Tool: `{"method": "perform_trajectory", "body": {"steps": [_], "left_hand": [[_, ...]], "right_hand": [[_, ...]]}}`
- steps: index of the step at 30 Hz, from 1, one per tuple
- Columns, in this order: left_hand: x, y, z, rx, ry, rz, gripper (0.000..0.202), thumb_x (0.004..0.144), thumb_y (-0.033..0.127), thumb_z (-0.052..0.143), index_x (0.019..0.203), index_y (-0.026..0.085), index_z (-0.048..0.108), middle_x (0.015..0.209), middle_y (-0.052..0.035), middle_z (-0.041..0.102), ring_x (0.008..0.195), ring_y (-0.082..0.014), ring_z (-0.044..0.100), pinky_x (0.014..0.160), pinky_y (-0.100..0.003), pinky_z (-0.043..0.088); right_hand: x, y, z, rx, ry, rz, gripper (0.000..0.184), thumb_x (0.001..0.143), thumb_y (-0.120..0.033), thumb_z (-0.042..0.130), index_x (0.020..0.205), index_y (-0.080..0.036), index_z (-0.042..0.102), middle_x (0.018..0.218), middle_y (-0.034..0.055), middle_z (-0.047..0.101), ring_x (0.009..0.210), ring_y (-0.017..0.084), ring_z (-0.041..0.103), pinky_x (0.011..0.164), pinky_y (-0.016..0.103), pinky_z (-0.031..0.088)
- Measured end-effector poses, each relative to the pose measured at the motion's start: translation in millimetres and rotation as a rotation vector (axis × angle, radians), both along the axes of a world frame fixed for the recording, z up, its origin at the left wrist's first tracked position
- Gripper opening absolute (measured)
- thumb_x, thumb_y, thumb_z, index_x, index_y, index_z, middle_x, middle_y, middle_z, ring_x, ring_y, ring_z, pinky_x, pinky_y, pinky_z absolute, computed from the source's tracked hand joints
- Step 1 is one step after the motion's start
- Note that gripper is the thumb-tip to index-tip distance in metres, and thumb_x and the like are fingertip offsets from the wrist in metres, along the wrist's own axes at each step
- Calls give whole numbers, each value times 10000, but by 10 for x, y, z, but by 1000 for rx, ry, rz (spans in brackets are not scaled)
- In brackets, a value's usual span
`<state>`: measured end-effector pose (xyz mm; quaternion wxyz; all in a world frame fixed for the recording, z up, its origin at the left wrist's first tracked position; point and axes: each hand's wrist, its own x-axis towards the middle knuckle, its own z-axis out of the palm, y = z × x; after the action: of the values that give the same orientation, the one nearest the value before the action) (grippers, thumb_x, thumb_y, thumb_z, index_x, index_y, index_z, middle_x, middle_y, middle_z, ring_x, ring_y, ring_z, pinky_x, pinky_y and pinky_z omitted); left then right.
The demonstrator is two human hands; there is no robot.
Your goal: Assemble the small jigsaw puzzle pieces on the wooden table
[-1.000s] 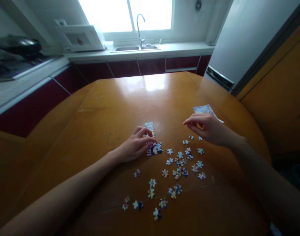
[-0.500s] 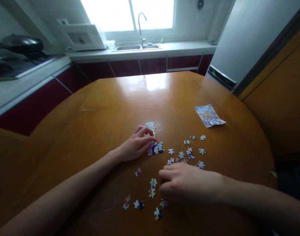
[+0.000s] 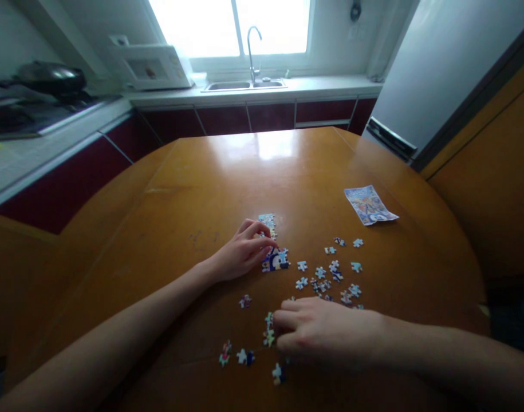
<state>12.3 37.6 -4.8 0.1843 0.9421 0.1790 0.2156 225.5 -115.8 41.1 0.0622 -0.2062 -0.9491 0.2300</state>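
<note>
Several joined jigsaw puzzle pieces (image 3: 275, 261) form a small strip on the table, showing a blue-and-white cartoon picture. Over the strip's left side lies my left hand (image 3: 247, 250), its fingers bent and apart, fingertips touching it and covering its middle. My right hand (image 3: 317, 332) is low over the table, closed with fingers curled down; its fingertips are hidden, so any piece in them does not show. Just left of it are two puzzle pieces (image 3: 269, 337) close together. More loose pieces (image 3: 320, 273) lie scattered beyond my right hand, and another piece (image 3: 245, 301) sits between the hands.
A creased picture sheet (image 3: 370, 205) rests at the right of the wooden table (image 3: 193, 189). Near the front lie more puzzle pieces (image 3: 278, 373). Behind the table are a counter with a sink (image 3: 227, 86), a microwave (image 3: 154, 66) and a wok (image 3: 47, 77); a fridge (image 3: 450, 74) stands right.
My right hand has moved slightly toward me, uncovering some loose pieces beyond it and covering part of the pieces at its left. My left hand stays on the strip. The view has shifted a little.
</note>
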Motion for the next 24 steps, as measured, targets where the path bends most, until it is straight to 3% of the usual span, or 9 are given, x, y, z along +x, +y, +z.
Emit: {"method": "perform_trajectory", "body": {"steps": [3,5,11,13,18,24], "left_hand": [[2,4,-6,7,-9,2,204,995,202,549,1111,258,708,1102,-71,555,1084,-219,453,1009,-400,429],[4,1,1,13,-23,-1,184,986,195,558,1087,245,704,1095,-71,560,1078,-219,456,994,-393,437],[4,-8,14,15,-43,6,152,961,174,574,1043,228,690,1099,-70,572,1070,-219,462,967,-385,447],[4,-11,19,14,-45,-2,155,955,173,578,1046,228,691,1098,-71,573,1072,-220,464,966,-385,448],[7,-26,47,21,-60,-15,165,948,175,575,1042,227,700,1083,-72,579,1058,-220,472,969,-389,451],[8,-41,59,36,-68,9,169,941,187,579,1007,230,729,1066,-77,603,1039,-226,482,967,-405,452]], "right_hand": [[36,39,-31,-110,82,-19,137,978,-191,537,894,-174,644,914,52,680,827,156,568,777,277,464],[85,100,-63,-202,194,-105,115,939,-156,570,879,-175,666,872,39,685,806,143,592,764,262,476],[255,422,-140,-379,603,-765,59,842,-144,678,831,-167,731,777,25,727,697,130,623,648,258,488],[297,535,-158,-397,684,-898,45,818,-196,720,835,-163,746,763,33,732,689,137,622,634,270,487],[335,742,-186,-491,799,-987,132,771,-256,757,854,-155,777,740,50,739,647,139,618,608,288,490],[286,944,-229,-451,779,-986,189,776,-283,745,907,-153,788,780,70,763,657,153,637,611,301,497]]}}
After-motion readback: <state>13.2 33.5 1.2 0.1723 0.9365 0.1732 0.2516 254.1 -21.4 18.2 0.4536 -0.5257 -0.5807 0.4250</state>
